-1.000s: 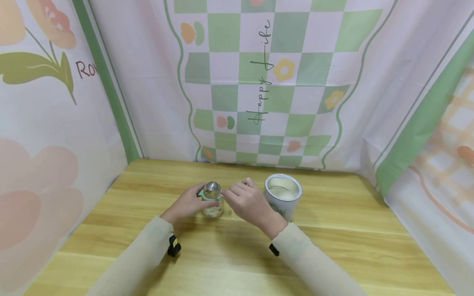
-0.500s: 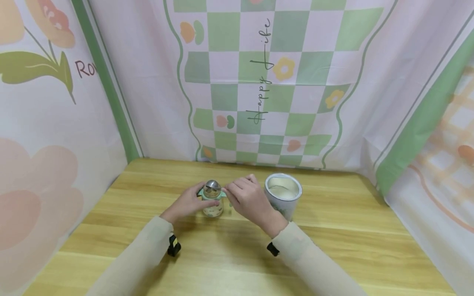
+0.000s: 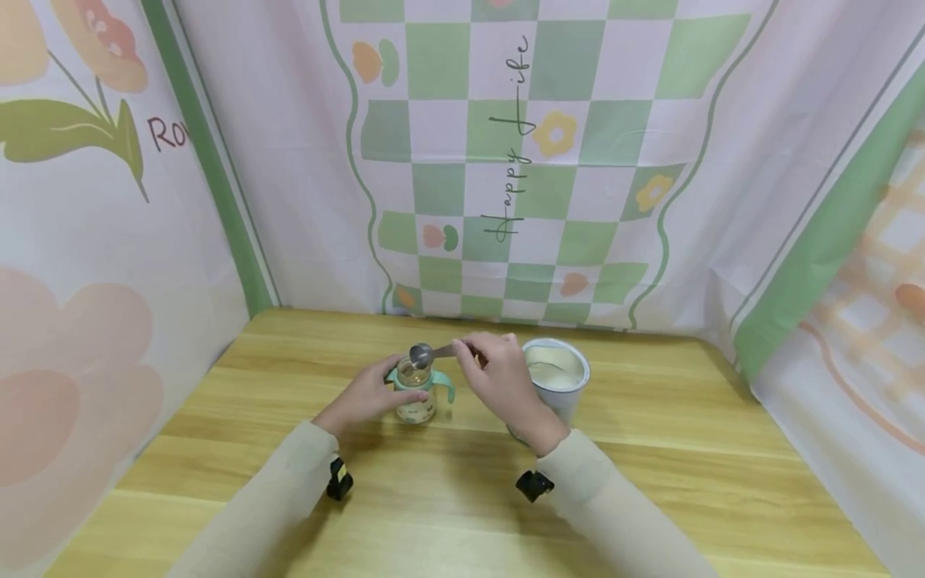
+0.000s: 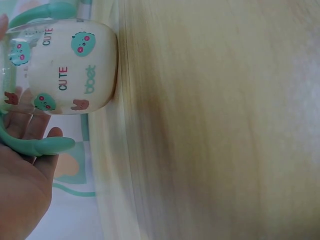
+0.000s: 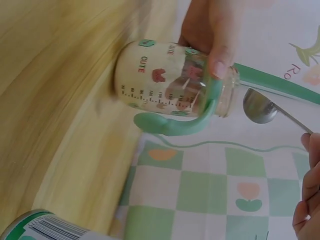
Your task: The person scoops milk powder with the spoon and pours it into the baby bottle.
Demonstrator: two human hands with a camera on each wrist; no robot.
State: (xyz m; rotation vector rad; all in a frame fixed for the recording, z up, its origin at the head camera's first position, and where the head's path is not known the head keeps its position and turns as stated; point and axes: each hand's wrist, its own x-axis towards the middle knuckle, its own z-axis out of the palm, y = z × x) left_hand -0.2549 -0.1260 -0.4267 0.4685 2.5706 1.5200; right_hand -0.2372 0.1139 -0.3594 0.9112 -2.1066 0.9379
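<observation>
A clear baby bottle [image 3: 417,413] with green handles and cartoon prints stands upright on the table, pale contents showing through its wall. My left hand [image 3: 364,399] holds it near the neck, thumb in front and fingers behind. Its mouth is uncovered. In my right hand [image 3: 502,384] I pinch the thin handle of a metal measuring spoon [image 3: 421,356]. The spoon's round bowl hovers just above the bottle's mouth, apart from it in the right wrist view. Beside the right hand stands a tall can [image 3: 571,399] of cream-coloured powder [image 3: 552,374], partly hidden by that hand.
The wooden table [image 3: 433,514] reaches back to a checkered green-and-white cloth [image 3: 499,193] hanging behind it. More printed cloth hangs at both sides. The can's printed barcode side [image 5: 47,230] shows low in the right wrist view.
The spoon's bowl was turned over on the bottle's mouth; now it is turned back and lifted. My right hand has shifted slightly right and up. The left hand and bottle stay in place.
</observation>
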